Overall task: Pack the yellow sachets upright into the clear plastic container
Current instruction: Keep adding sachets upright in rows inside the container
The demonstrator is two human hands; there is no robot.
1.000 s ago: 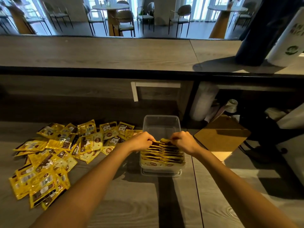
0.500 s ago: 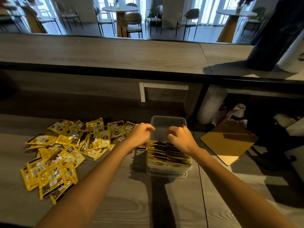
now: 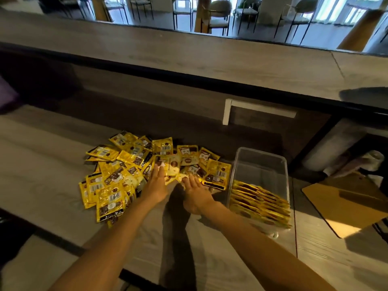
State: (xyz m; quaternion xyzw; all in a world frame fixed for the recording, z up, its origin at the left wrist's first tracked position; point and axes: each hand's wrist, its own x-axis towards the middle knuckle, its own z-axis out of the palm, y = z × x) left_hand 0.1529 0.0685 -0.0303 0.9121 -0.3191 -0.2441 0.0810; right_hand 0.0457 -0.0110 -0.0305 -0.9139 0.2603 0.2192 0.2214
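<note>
Glossy yellow sachets [image 3: 134, 164] with brown print are heaped on the table [image 3: 42, 175] beside the clear plastic container [image 3: 261, 164], whose near half is packed with upright ones. The left hand [image 3: 156, 185] and the right hand [image 3: 196, 194] are laid flat on the heap, fingers straight, nothing gripped. The print is too blurred to be read.

Dim overall, daylight entering from the far windows [image 3: 327, 13]; hard shadows fall toward the camera across the table [image 3: 52, 164], yellow sachets [image 3: 109, 198] show glare, frame motion-blurred, edges bowed.

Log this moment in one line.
phase: pick-up; left hand: flat on sachet pile; right hand: touching pile edge; container: partly filled
</note>
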